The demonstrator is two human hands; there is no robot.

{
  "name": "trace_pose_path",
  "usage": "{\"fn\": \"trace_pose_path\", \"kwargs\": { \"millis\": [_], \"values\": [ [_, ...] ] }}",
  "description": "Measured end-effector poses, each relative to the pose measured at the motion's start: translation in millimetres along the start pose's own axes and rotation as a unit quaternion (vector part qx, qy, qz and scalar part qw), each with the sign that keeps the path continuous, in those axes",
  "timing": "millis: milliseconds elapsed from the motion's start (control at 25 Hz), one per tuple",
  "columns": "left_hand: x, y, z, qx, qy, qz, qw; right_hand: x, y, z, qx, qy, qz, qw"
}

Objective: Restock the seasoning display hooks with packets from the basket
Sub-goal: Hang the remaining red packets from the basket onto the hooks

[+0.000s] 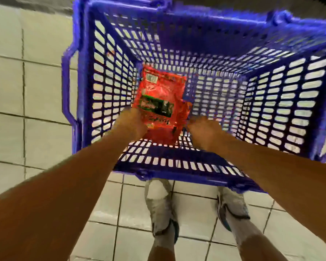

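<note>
A blue plastic basket [105,87] with slotted walls stands on the tiled floor in front of me. Both my arms reach down into it. My left hand [131,123] grips the lower left edge of a red seasoning packet [160,93] with a green and black label, and the packet stands tilted up off the basket's bottom. More red packet material shows behind and below it. My right hand [203,131] is just right of the packets, fingers pointing down and curled; the blur hides whether it holds anything.
Pale floor tiles [36,91] surround the basket. My two feet in white shoes [162,210] stand right behind its near rim. The basket's handle [66,87] sticks out on the left side. The display hooks are out of view.
</note>
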State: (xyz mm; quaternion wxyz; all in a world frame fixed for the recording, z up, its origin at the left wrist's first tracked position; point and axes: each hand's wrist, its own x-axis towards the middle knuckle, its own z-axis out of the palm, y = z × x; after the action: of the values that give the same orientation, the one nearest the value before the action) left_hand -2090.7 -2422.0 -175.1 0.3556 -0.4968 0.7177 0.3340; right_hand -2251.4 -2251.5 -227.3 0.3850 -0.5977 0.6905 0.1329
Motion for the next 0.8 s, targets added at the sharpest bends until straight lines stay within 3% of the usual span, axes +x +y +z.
{"fn": "trace_pose_path", "kwargs": {
  "millis": [240,360,440,640,720,800],
  "values": [
    [56.5,7.1,16.0,-0.069,0.037,-0.017,0.997,35.5,5.6,33.0,-0.1,0.075,-0.037,0.992],
    [62.5,6.7,19.4,-0.107,0.126,-0.011,0.986,45.3,10.2,39.3,-0.154,0.142,-0.082,0.974],
    [57.2,5.6,10.1,-0.114,0.146,0.01,0.983,50.6,12.7,42.4,-0.157,0.168,-0.107,0.967],
    [45.1,10.9,-32.9,-0.015,0.115,0.076,0.99,54.5,21.5,50.2,-0.154,0.184,-0.158,0.958],
    [42.6,13.0,-46.4,-0.089,0.083,0.067,0.99,54.8,22.6,47.3,-0.167,0.184,-0.2,0.948],
    [37.7,15.0,-57.5,-0.235,0.016,0.025,0.971,59.8,16.8,39.8,-0.178,0.156,-0.225,0.945]
  ]
}}
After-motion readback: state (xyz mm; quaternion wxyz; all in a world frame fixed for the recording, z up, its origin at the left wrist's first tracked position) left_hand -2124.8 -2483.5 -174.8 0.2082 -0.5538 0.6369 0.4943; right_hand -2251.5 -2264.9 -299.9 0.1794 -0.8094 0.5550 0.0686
